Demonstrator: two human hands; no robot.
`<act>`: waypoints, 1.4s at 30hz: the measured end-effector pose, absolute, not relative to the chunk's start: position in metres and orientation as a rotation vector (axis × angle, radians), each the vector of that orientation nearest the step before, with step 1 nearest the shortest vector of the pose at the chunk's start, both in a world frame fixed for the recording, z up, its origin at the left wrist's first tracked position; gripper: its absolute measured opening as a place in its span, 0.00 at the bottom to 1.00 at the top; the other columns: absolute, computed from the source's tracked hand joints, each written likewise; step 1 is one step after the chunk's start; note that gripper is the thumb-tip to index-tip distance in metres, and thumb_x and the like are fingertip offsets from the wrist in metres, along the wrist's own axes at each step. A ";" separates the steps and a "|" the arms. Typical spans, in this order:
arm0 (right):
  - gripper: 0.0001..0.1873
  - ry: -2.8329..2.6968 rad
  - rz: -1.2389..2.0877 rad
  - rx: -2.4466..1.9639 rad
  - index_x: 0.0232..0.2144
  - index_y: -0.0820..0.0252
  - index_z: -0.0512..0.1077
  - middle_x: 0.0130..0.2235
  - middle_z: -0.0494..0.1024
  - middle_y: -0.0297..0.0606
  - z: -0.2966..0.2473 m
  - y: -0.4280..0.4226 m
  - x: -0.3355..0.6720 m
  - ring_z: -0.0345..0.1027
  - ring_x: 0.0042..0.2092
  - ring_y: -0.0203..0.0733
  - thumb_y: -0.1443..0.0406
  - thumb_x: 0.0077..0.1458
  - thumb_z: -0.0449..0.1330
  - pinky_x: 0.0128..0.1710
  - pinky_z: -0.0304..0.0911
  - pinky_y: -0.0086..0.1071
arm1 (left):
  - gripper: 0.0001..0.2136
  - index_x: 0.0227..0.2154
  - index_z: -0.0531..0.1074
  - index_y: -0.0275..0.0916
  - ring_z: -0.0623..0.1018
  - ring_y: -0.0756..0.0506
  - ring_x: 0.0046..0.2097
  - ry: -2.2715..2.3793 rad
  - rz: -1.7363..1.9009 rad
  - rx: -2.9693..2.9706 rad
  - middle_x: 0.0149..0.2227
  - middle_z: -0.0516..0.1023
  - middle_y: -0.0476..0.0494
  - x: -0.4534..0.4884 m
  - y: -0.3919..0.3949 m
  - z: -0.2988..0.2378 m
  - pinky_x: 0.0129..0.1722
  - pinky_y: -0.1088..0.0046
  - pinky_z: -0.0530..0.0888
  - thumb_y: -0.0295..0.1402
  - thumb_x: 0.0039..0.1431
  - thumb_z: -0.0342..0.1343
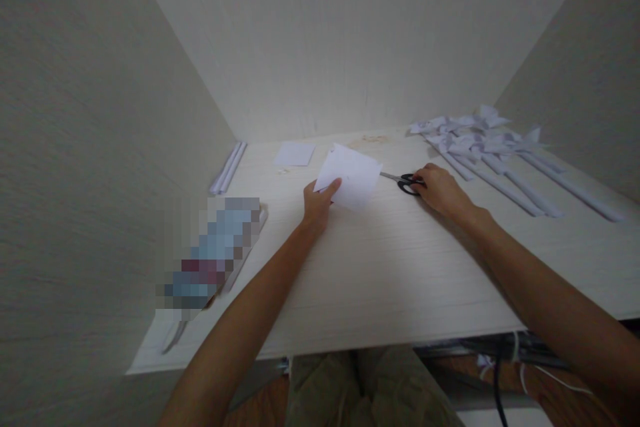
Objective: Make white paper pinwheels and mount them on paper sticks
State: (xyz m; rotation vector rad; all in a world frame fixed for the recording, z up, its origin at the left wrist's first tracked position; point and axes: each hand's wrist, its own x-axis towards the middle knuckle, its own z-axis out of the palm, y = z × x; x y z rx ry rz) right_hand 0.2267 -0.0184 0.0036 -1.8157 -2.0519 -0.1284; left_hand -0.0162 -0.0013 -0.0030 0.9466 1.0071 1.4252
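My left hand (319, 201) pinches the near corner of a white square sheet of paper (351, 175) and holds it tilted just above the pale desk (380, 267). My right hand (440, 188) rests on the desk to the right of the sheet, its fingers closed around the black handles of a pair of scissors (404, 181). The scissor blades point left, toward the sheet's right edge.
Several white paper pinwheels on rolled paper sticks (493, 153) lie at the back right. A smaller white paper square (295, 154) and two rolled paper sticks (229, 167) lie at the back left. A blurred-out flat object (215, 257) sits at the left. Walls enclose three sides.
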 end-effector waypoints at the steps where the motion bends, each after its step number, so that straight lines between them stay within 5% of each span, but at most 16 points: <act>1: 0.08 -2.014 -0.117 -1.773 0.28 0.65 0.72 0.32 0.71 0.45 0.006 -0.020 0.224 0.64 0.32 0.42 0.68 0.49 0.54 0.31 0.56 0.34 | 0.17 0.27 0.71 0.32 0.72 0.50 0.27 1.007 1.435 0.939 0.26 0.74 0.44 -0.016 -0.002 -0.003 0.29 0.73 0.69 0.36 0.32 0.65; 4: 0.09 -1.812 0.048 -1.599 0.26 0.65 0.71 0.28 0.71 0.42 0.013 -0.028 0.206 0.62 0.29 0.39 0.64 0.50 0.54 0.30 0.56 0.32 | 0.17 0.27 0.71 0.32 0.72 0.49 0.28 1.003 1.457 0.919 0.28 0.75 0.43 -0.016 -0.002 -0.002 0.30 0.72 0.69 0.37 0.32 0.65; 11: 0.19 -1.376 1.220 -1.139 0.22 0.63 0.68 0.18 0.67 0.32 -0.003 -0.043 0.146 0.58 0.20 0.30 0.51 0.44 0.57 0.21 0.51 0.26 | 0.16 0.26 0.71 0.32 0.71 0.50 0.26 1.012 1.441 0.968 0.25 0.74 0.45 -0.015 -0.005 0.000 0.26 0.74 0.68 0.37 0.33 0.64; 22: 0.15 -1.204 1.260 -1.052 0.17 0.64 0.69 0.17 0.70 0.32 -0.010 -0.043 0.143 0.60 0.21 0.29 0.56 0.42 0.62 0.23 0.53 0.26 | 0.16 0.31 0.71 0.33 0.74 0.49 0.31 0.678 1.245 0.903 0.32 0.76 0.43 -0.009 -0.014 0.008 0.32 0.72 0.70 0.36 0.37 0.62; 42: 0.11 -1.518 1.339 -1.124 0.24 0.64 0.72 0.25 0.76 0.37 -0.006 -0.045 0.144 0.65 0.25 0.32 0.59 0.43 0.60 0.26 0.59 0.27 | 0.11 0.20 0.68 0.33 0.71 0.50 0.20 0.726 1.088 1.292 0.19 0.72 0.48 -0.007 -0.021 0.007 0.23 0.73 0.69 0.35 0.39 0.62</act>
